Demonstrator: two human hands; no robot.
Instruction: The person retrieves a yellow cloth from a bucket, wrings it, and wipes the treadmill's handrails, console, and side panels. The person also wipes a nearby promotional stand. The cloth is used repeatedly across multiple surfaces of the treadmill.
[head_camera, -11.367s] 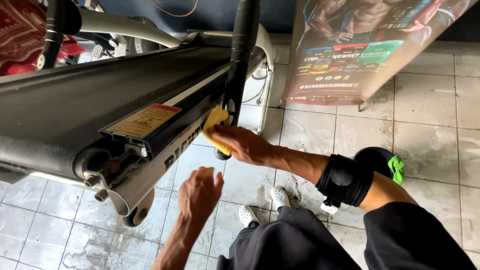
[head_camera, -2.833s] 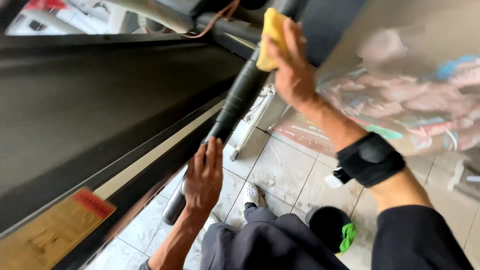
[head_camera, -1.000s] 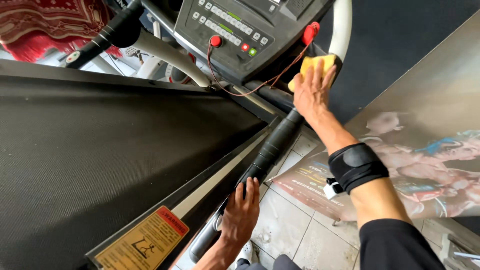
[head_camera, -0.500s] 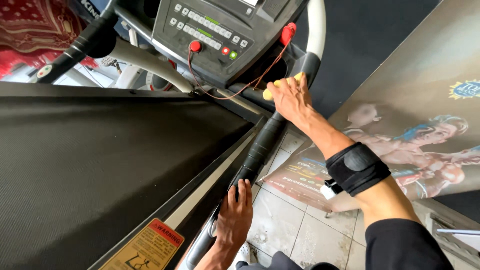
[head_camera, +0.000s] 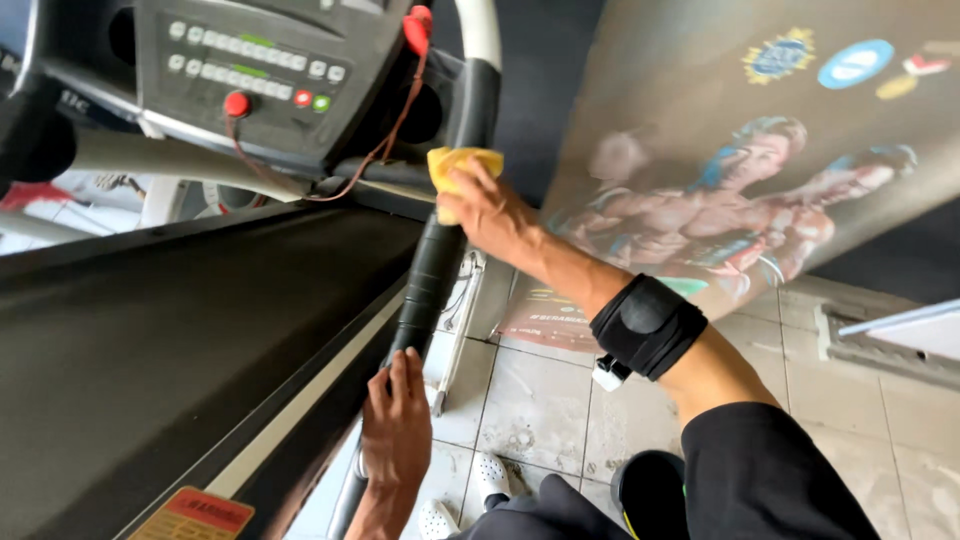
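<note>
Fingers of my right hand are curled together over a yellow cloth, pressing it against the black handrail of the treadmill, just where the rail's dark grip meets its pale upper bend. The cloth sits bunched under my fingertips, part of it showing above and to the left of them. A black band wraps my right forearm.

My left hand is lower down on the same rail, palm flat against it, its fingers straight and close together, pointing up the rail; it holds nothing.

To the left of the rail lies the dark belt, with a pale side strip and a yellow and red sticker near the bottom edge. Above the cloth is the console, with rows of small buttons, 1 red round button and a red cord running up to a red clip.

A poster leans to the right of the rail. Below it is the tiled floor, and I can see my white shoes there.
</note>
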